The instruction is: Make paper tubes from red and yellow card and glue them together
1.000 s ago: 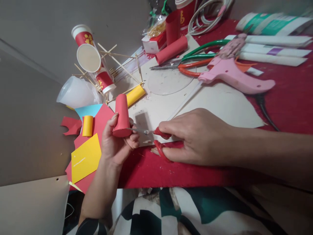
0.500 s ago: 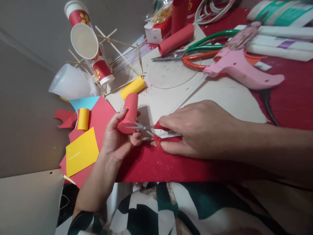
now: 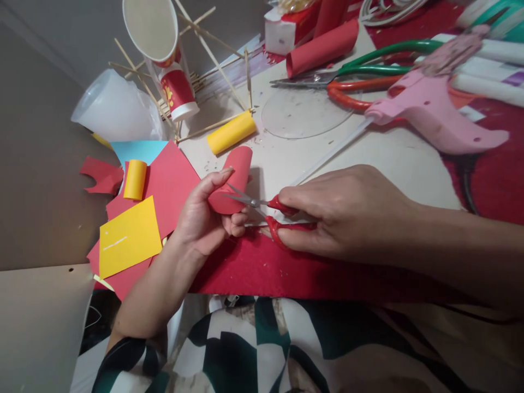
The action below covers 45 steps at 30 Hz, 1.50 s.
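While working by the front edge of the desk (image 3: 262,273), the right hand (image 3: 347,213) and left hand (image 3: 202,218) are gripping things: left a red paper roll (image 3: 234,177), right small scissors (image 3: 268,210). The roll is looking light and squashy, so hold its sides softly.

red paper tube (image 3: 232,179): rolled card, tilted, near end toward the camera, held just above the beige sheet; small red-handled scissors (image 3: 268,210): steel blades parted, tips touching the tube's near rim, lying roughly level
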Each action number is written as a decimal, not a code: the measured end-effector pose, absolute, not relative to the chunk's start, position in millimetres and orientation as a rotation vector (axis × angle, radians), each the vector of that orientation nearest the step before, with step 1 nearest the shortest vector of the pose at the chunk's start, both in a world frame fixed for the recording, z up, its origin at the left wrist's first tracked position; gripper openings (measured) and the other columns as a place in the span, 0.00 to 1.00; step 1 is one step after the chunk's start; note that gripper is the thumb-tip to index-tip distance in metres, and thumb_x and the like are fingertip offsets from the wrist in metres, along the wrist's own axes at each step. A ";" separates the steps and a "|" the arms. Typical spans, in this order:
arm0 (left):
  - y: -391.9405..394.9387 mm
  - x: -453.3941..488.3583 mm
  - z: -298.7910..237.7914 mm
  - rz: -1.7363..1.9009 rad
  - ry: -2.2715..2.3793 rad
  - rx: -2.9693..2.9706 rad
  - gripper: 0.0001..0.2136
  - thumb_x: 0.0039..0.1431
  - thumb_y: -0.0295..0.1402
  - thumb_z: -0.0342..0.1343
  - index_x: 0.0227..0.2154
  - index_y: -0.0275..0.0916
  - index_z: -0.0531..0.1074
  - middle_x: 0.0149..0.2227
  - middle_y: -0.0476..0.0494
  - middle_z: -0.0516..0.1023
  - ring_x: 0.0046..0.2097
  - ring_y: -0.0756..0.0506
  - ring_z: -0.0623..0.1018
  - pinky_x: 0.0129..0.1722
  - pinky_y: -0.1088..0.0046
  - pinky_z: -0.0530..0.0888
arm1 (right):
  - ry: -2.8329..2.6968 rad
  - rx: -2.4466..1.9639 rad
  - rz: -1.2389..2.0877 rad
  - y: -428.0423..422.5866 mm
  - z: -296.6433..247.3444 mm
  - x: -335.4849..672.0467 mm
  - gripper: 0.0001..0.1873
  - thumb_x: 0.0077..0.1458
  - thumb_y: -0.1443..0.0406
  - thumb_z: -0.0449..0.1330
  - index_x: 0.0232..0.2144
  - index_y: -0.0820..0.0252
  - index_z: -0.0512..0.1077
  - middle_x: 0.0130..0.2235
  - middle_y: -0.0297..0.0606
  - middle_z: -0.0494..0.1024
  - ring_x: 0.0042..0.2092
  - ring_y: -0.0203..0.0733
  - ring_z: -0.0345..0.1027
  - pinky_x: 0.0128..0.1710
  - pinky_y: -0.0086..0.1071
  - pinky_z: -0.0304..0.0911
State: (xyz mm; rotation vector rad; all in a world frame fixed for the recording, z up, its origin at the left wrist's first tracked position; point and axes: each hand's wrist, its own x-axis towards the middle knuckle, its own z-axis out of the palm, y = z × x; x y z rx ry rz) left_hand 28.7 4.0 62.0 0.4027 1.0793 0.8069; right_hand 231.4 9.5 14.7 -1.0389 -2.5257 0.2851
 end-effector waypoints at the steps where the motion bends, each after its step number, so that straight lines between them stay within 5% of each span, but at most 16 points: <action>1: 4.0 28.9 62.2 0.803 1.083 0.395 0.13 0.58 0.41 0.55 0.36 0.35 0.75 0.17 0.50 0.70 0.16 0.52 0.69 0.13 0.79 0.62 | -2.520 -1.034 0.279 9.5 14.4 231.3 0.18 0.57 0.51 0.52 0.31 0.54 0.75 0.19 0.37 0.71 0.22 0.42 0.60 0.27 0.34 0.39; 45: 5.1 28.3 59.9 0.767 1.081 0.429 0.15 0.56 0.41 0.55 0.38 0.35 0.76 0.19 0.50 0.70 0.15 0.53 0.67 0.14 0.81 0.60 | -2.449 -0.995 0.353 7.6 13.0 228.2 0.17 0.55 0.54 0.52 0.20 0.56 0.63 0.16 0.34 0.63 0.21 0.37 0.53 0.27 0.35 0.39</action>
